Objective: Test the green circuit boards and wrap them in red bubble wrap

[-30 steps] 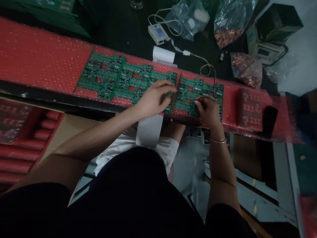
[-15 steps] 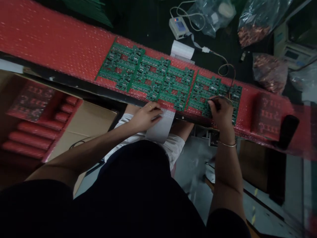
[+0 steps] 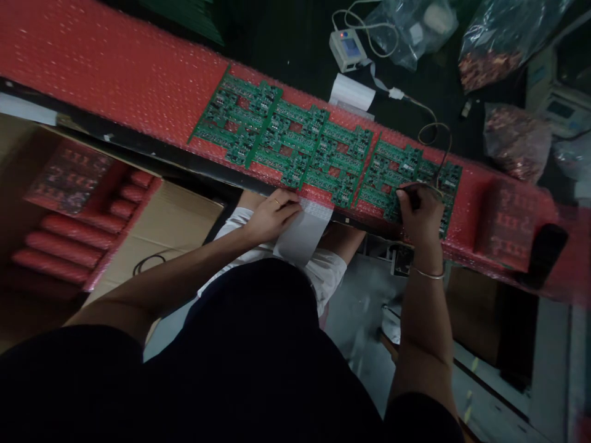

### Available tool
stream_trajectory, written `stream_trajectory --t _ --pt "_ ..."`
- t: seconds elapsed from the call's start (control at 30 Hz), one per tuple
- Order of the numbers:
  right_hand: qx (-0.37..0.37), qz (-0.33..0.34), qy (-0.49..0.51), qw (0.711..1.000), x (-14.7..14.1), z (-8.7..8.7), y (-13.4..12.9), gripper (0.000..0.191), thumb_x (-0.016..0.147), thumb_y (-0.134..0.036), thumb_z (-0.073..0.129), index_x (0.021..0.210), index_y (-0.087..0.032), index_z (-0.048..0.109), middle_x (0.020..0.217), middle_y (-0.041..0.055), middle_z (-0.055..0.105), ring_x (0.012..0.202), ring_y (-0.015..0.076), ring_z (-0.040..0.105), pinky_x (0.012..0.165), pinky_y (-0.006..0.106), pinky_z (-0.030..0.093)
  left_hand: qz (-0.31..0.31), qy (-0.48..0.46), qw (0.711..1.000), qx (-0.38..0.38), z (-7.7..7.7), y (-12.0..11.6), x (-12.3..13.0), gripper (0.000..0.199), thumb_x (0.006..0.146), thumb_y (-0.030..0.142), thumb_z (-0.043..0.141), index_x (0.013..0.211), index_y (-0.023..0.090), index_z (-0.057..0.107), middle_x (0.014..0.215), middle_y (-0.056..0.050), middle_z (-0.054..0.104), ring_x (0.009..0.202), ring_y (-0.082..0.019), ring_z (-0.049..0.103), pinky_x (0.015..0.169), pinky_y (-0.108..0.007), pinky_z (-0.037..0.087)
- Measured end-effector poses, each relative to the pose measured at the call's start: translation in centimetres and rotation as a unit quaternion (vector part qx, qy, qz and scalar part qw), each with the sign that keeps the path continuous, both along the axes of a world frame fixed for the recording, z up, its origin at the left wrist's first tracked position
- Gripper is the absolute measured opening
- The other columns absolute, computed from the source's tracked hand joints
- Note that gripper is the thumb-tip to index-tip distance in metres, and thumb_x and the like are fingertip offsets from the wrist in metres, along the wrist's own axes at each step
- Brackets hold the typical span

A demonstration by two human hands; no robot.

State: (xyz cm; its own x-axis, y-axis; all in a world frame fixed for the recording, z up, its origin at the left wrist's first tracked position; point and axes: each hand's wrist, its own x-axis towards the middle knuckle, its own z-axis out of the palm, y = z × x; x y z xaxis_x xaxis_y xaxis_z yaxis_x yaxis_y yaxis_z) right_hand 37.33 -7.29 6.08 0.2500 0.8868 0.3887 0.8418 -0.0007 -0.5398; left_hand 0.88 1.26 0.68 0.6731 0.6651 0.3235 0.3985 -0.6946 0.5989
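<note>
Green circuit board panels (image 3: 295, 144) lie in a row on red bubble wrap. Over the right-hand panel (image 3: 392, 166), my right hand (image 3: 422, 212) is closed in a pinch on the end of a thin cable (image 3: 444, 154). The held tip is hidden by my fingers, so I cannot tell whether it touches the board. My left hand (image 3: 273, 215) rests at the bench's front edge, below the middle panels. Its fingers are loosely bent, partly apart, and touch the white paper strip (image 3: 305, 234) hanging there; no grip on it shows.
The cable leads to a small white box (image 3: 348, 50) with a screen and red light. Bags of copper-coloured parts (image 3: 517, 144) stand at the back right. A dark cylinder (image 3: 546, 255) is at the right. Lower left, a carton (image 3: 170, 215) holds red bubble-wrapped rolls (image 3: 69, 246).
The whole view has shifted slightly, with the bench appearing further right. My right hand stays over the right-hand panel with the cable end, and my left hand stays at the edge.
</note>
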Motion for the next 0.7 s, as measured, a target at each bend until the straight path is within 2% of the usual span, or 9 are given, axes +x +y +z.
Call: stream_trajectory --t 0.1,0.2,0.3,0.37,0.43,0.53,0.6,0.7 --pt "0.0 0.005 0.007 1.0 0.0 0.0 0.1 0.027 0.097 -0.052 0.06 0.09 -0.027 0.067 0.099 0.0104 0.078 0.097 0.0295 0.072 0.093 0.051 0.056 0.002 -0.005 1.0 -0.003 1.5 -0.8 0.1 0.021 0.099 0.027 0.054 0.092 0.027 0.073 0.107 -0.008 0.073 0.105 -0.024 0.067 0.096 -0.045 0.057" --pt "-0.002 0.007 0.001 1.0 0.1 0.0 0.2 0.025 0.097 -0.051 0.06 0.089 -0.028 0.067 0.098 0.0088 0.078 0.097 0.0277 0.072 0.093 0.048 0.057 -0.006 -0.03 1.0 -0.004 4.5 -1.8 1.8 0.019 0.1 0.028 0.055 0.092 0.028 0.072 0.107 -0.006 0.072 0.104 -0.023 0.066 0.096 -0.044 0.055" --pt "0.005 0.006 0.008 1.0 0.0 0.1 0.4 0.023 0.097 -0.048 0.062 0.087 -0.028 0.067 0.096 0.0073 0.079 0.093 0.0259 0.072 0.091 0.045 0.058 -0.055 -0.054 0.997 -0.021 7.3 -2.3 5.8 0.02 0.101 0.027 0.053 0.093 0.027 0.072 0.109 -0.006 0.071 0.108 -0.023 0.064 0.1 -0.045 0.052" --pt "0.013 0.014 0.019 1.0 -0.1 0.2 0.5 0.023 0.097 -0.047 0.063 0.086 -0.027 0.068 0.096 0.0071 0.079 0.092 0.0255 0.073 0.09 0.044 0.058 -0.099 -0.054 0.993 -0.036 8.2 -2.2 9.4 0.022 0.101 0.023 0.053 0.092 0.024 0.072 0.111 -0.007 0.071 0.112 -0.024 0.063 0.104 -0.045 0.051" --pt "0.019 0.022 0.036 0.999 0.0 0.2 0.5 0.024 0.096 -0.047 0.064 0.085 -0.027 0.068 0.097 0.0069 0.079 0.091 0.0251 0.073 0.089 0.043 0.058 -0.127 -0.039 0.99 -0.047 8.3 -1.9 13.1 0.021 0.099 0.018 0.054 0.09 0.021 0.074 0.113 -0.009 0.071 0.116 -0.026 0.061 0.106 -0.046 0.05" --pt "0.039 0.005 0.087 0.995 0.2 0.0 0.2 0.026 0.097 -0.05 0.064 0.088 -0.026 0.07 0.099 0.0062 0.079 0.09 0.0235 0.073 0.086 0.041 0.058 -0.131 0.007 0.99 -0.049 7.7 -1.2 17.3 0.02 0.093 0.011 0.058 0.088 0.018 0.076 0.116 -0.011 0.07 0.12 -0.029 0.059 0.107 -0.048 0.049" --pt "0.056 -0.016 0.121 0.991 0.4 -0.1 0.0 0.028 0.097 -0.052 0.064 0.092 -0.025 0.071 0.098 0.0054 0.078 0.089 0.0221 0.073 0.083 0.038 0.058 -0.118 0.04 0.991 -0.046 7.3 -0.9 18.8 0.02 0.091 0.01 0.058 0.088 0.017 0.077 0.116 -0.012 0.069 0.12 -0.031 0.059 0.106 -0.048 0.05" --pt "0.062 -0.017 0.139 0.988 0.6 -0.1 -0.1 0.03 0.097 -0.053 0.064 0.093 -0.025 0.072 0.096 0.0044 0.078 0.087 0.0206 0.072 0.081 0.036 0.058 -0.104 0.078 0.991 -0.041 7.3 -0.7 19.6 0.02 0.092 0.012 0.059 0.09 0.016 0.078 0.116 -0.013 0.068 0.12 -0.033 0.059 0.103 -0.05 0.05"
